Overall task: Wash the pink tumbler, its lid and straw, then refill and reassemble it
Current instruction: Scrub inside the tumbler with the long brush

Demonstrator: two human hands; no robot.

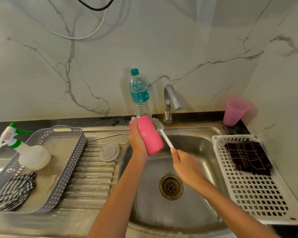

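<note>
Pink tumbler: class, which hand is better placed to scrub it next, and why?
Right. The right hand grips the brush handle, bristles beside the far end of the tumbler; the left hand is busy holding the tumbler over the sink.

1. One pink tumbler.
2. One bottle brush.
3. One clear lid.
4. One metal straw.
5. One plastic water bottle.
6. One pink cup.
7. One spray bottle.
8. Two perforated trays: grey tray, white tray.
9. Two cloths: striped cloth, dark checked cloth.
10. One faucet.
11. Two hands: left hand, right hand.
</note>
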